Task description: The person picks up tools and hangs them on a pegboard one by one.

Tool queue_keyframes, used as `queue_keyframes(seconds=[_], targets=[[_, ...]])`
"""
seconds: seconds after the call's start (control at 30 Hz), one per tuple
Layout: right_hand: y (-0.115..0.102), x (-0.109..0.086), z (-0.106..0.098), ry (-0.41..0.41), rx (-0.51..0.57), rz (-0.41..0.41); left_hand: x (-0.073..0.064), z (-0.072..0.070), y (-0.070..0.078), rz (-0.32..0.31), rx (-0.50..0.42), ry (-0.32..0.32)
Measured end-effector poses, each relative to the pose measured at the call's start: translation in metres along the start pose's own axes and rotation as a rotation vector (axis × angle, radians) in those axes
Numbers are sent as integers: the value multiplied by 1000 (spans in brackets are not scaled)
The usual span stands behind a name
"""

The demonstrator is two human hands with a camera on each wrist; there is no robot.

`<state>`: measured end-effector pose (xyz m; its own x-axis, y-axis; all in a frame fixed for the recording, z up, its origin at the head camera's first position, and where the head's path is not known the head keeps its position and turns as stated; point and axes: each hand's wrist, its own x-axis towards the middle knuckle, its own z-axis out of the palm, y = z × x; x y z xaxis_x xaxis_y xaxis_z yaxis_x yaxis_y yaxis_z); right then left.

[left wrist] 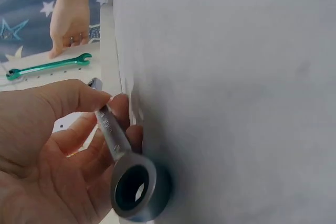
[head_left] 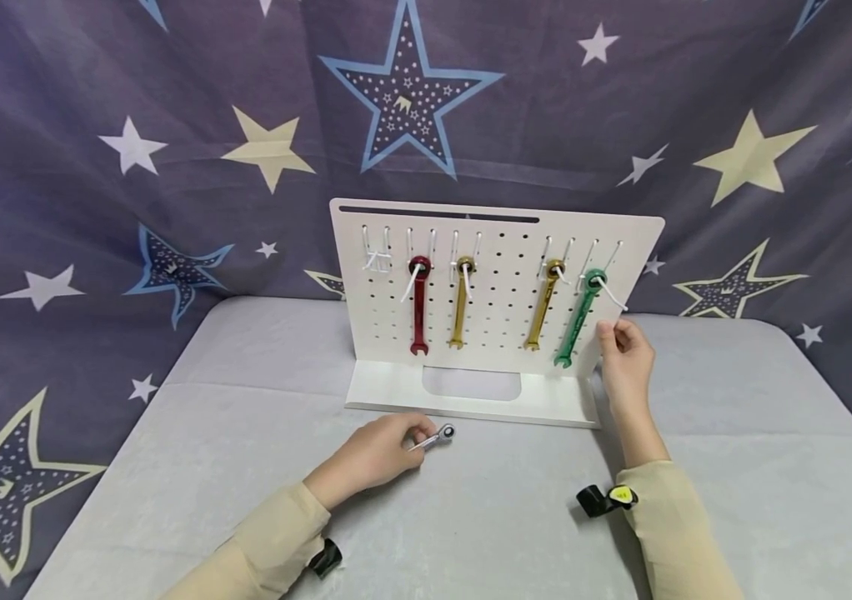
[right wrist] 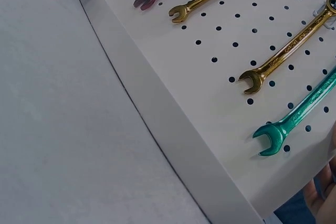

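Observation:
My left hand (head_left: 377, 454) pinches a silver ratcheting combination wrench (left wrist: 113, 132) between thumb and fingers, just in front of the white pegboard (head_left: 504, 325). Its ring end points toward the lower middle in the left wrist view. With the thumb on the front face, my right hand (head_left: 630, 367) grips the pegboard's right edge. On the board's hooks hang a red wrench (head_left: 419, 308), two gold wrenches (head_left: 460, 307) and a green wrench (head_left: 579, 321), all by their ring ends. In the right wrist view only part of the right hand's fingers shows.
The leftmost hook (head_left: 377, 260) on the board carries no wrench. The board's base (head_left: 388, 387) has a cutout and rests on the pale grey table (head_left: 486, 517). Behind stands a dark curtain (head_left: 546, 108) printed with stars. Black wrist straps hang near both sleeves.

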<state>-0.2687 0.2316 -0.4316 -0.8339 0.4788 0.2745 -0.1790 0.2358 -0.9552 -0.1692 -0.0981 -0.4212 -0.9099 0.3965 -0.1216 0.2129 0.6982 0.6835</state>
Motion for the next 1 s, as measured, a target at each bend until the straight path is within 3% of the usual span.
queue_keyframes(seconds=[0.13,0.37,0.6,0.77,1.0], targets=[[1,0,1,3,4,-2,-4,-3,0,-6,-27,47],[2,0,0,-1,-2,-3,-9,-12,-1,-49,-199,109],[3,0,0,5,-4,-4,-14,-27,3,-86,-239,221],[4,-1,-1,7,-2,-7,-17,-37,1,-96,-292,253],[1,-1,0,18,-6,-4,-20,-49,-2,-46,-286,344]])
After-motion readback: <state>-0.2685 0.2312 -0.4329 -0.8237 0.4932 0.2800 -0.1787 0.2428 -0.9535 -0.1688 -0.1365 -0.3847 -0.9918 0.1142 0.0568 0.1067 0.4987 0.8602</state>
